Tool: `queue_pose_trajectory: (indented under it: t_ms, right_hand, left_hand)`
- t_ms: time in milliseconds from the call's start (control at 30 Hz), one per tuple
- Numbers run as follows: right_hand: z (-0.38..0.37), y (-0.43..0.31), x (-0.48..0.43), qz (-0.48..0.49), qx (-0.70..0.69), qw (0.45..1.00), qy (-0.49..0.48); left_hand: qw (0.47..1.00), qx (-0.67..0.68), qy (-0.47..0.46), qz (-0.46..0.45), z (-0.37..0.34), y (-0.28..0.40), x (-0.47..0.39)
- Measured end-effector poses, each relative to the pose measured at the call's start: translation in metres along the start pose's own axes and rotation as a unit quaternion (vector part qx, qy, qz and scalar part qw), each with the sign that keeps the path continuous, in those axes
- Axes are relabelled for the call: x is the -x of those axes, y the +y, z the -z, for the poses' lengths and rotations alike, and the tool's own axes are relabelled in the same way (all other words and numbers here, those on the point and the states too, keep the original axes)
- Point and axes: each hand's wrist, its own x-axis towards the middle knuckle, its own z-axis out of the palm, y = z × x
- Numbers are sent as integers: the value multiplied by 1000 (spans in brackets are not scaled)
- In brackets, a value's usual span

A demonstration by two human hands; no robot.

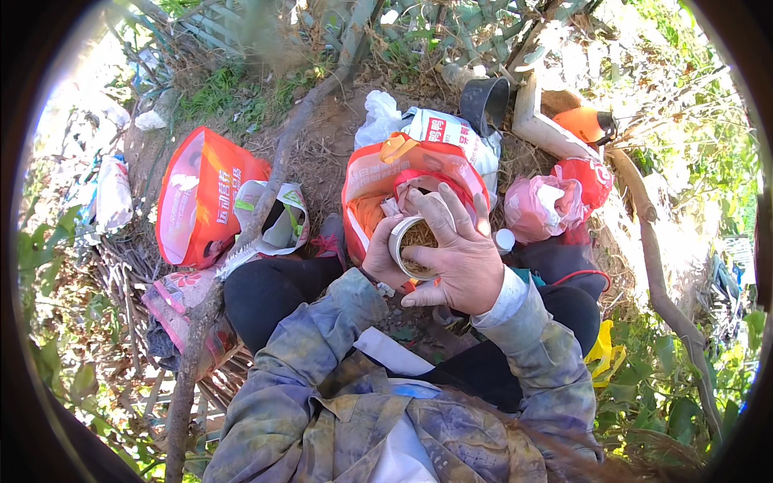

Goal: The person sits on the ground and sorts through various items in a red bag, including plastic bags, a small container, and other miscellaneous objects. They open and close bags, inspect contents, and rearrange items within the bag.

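Observation:
A round open container (394,240), pale at the rim, is tilted towards me and holds dry brown shredded material (420,243). My left hand (385,256) grips it from the left side. My right hand (462,253) lies across its right side and opening, with one finger reaching inside at the contents; the other fingers are spread, and whether they press on the container is partly hidden. Just beyond both hands stands an open red and orange bag (356,181) with orange and red cloth or plastic inside. A small white round lid or cap (504,239) is right of my right hand.
Another red-orange bag (199,199) and a white bag (290,226) stand left, beside a long branch (284,151). Beyond are a white printed bag (453,130) and a black pot (485,104). Pink (537,208) and red (589,181) bags and an orange bottle (581,125) lie right.

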Motion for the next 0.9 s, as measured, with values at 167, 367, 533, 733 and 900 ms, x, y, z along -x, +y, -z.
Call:
queue_pose_trajectory:
  t_ms: [167,367,533,733,900]
  right_hand:
    - [15,0,-4,-60,49,996,38]
    - [7,-3,-5,-65,48,996,44]
    - [-7,-10,-2,-16,-1,1000,12]
    - [13,-3,0,-50,32,998,31]
    - [17,1,-1,-85,39,994,63]
  left_hand:
    - [999,-8,44,-22,18,3,0]
    - [999,18,20,-24,18,1,-5]
    - [994,-17,101,-31,-1,-4,-2]
    - [998,-31,36,-42,17,5,-3]
    - [995,-36,55,-78,22,3,-5]
